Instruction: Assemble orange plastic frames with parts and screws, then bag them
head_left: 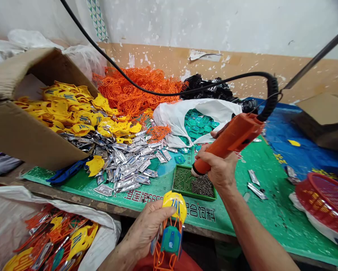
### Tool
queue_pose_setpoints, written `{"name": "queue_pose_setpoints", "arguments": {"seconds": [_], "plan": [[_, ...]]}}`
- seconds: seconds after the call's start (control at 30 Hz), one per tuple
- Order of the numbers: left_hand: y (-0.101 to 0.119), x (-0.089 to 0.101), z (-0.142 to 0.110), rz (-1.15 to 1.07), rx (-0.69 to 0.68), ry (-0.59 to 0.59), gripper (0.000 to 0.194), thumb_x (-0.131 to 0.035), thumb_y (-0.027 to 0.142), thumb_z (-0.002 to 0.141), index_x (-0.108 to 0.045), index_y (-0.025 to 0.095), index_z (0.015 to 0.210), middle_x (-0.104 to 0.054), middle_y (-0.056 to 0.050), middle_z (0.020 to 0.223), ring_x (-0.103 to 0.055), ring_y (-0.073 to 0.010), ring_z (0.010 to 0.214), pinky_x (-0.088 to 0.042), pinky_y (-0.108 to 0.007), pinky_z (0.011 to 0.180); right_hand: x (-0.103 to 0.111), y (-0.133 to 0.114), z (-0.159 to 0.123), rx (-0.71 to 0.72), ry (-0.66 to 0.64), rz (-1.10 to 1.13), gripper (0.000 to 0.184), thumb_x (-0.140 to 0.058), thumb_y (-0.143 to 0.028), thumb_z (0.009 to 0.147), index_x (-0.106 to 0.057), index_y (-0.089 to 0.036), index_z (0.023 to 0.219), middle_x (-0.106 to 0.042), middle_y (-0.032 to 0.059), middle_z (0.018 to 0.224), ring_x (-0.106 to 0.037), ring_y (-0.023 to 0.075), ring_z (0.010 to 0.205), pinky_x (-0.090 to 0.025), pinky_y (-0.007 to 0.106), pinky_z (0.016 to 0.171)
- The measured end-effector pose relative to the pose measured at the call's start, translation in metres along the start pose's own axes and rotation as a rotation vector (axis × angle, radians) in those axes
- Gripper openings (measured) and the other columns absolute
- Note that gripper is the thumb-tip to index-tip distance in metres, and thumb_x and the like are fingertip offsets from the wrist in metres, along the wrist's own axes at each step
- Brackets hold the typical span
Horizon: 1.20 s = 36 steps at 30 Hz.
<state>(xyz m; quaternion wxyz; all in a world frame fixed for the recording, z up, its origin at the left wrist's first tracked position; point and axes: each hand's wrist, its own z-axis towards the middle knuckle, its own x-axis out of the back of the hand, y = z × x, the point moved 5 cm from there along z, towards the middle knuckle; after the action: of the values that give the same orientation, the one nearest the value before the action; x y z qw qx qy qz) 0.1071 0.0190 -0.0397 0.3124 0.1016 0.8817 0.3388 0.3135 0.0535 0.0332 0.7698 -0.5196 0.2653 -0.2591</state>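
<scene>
My right hand (218,169) is closed round an orange electric screwdriver (231,141), its tip pointing down over a small green tray (178,180) of dark screws. A black coiled cable (272,96) runs up from the tool. My left hand (146,229) grips an assembled piece (171,226) near the table's front edge: a yellow cap on top, an orange wire frame and a teal tag below.
A cardboard box (22,131) spills yellow caps. Beside it lie silver metal blades (126,165), orange frames (135,90), a white bag (171,113) of teal tags and black parts (211,88). A red basket (323,199) stands right; a bag (5,222) of finished pieces sits lower left.
</scene>
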Motion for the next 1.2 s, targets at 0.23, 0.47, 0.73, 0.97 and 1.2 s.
{"name": "queue_pose_setpoints", "arguments": {"seconds": [0.23, 0.47, 0.73, 0.97, 1.2], "plan": [[-0.003, 0.001, 0.0, -0.027, 0.011, -0.012, 0.018, -0.073, 0.03, 0.07, -0.069, 0.012, 0.072, -0.059, 0.002, 0.053, -0.045, -0.0055, 0.041, -0.034, -0.016, 0.04, 0.0, 0.003, -0.001, -0.047, 0.001, 0.054, 0.047, -0.075, -0.018, 0.058, -0.061, -0.018, 0.102, -0.061, -0.0049, 0.067, -0.055, 0.0141, 0.058, -0.049, 0.035, 0.062], [-0.006, 0.001, 0.001, -0.045, 0.005, 0.009, 0.022, -0.074, 0.03, 0.07, -0.071, 0.011, 0.079, -0.066, -0.002, 0.062, -0.051, -0.0067, 0.047, -0.04, -0.016, 0.045, -0.001, 0.004, -0.002, -0.035, 0.001, 0.046, 0.046, -0.075, -0.018, 0.058, -0.061, -0.019, 0.102, -0.062, -0.0055, 0.067, -0.056, 0.0138, 0.058, -0.049, 0.034, 0.061], [-0.006, -0.002, 0.002, -0.058, 0.007, 0.01, 0.022, -0.075, 0.031, 0.07, -0.072, 0.011, 0.079, -0.067, -0.002, 0.062, -0.053, -0.007, 0.048, -0.041, -0.016, 0.048, -0.003, 0.0, -0.004, -0.027, -0.012, -0.001, 0.044, -0.073, -0.019, 0.057, -0.063, -0.019, 0.1, -0.062, -0.006, 0.065, -0.055, 0.0132, 0.056, -0.047, 0.033, 0.061], [-0.005, -0.004, 0.001, -0.113, -0.015, 0.023, 0.021, -0.076, 0.027, 0.067, -0.071, 0.01, 0.078, -0.069, -0.005, 0.065, -0.057, -0.0092, 0.051, -0.042, -0.018, 0.049, 0.001, -0.021, -0.003, -0.008, 0.026, 0.107, 0.043, -0.073, -0.018, 0.058, -0.062, -0.02, 0.1, -0.059, -0.005, 0.065, -0.056, 0.0148, 0.056, -0.048, 0.035, 0.059], [-0.005, -0.005, 0.002, -0.109, -0.011, 0.036, 0.021, -0.074, 0.027, 0.066, -0.071, 0.008, 0.076, -0.07, -0.007, 0.065, -0.058, -0.0106, 0.051, -0.043, -0.018, 0.048, -0.004, -0.068, -0.028, -0.016, -0.148, 0.317, 0.043, -0.064, -0.008, 0.065, -0.061, -0.029, 0.103, -0.06, -0.0044, 0.067, -0.057, 0.015, 0.061, -0.05, 0.035, 0.063]]}}
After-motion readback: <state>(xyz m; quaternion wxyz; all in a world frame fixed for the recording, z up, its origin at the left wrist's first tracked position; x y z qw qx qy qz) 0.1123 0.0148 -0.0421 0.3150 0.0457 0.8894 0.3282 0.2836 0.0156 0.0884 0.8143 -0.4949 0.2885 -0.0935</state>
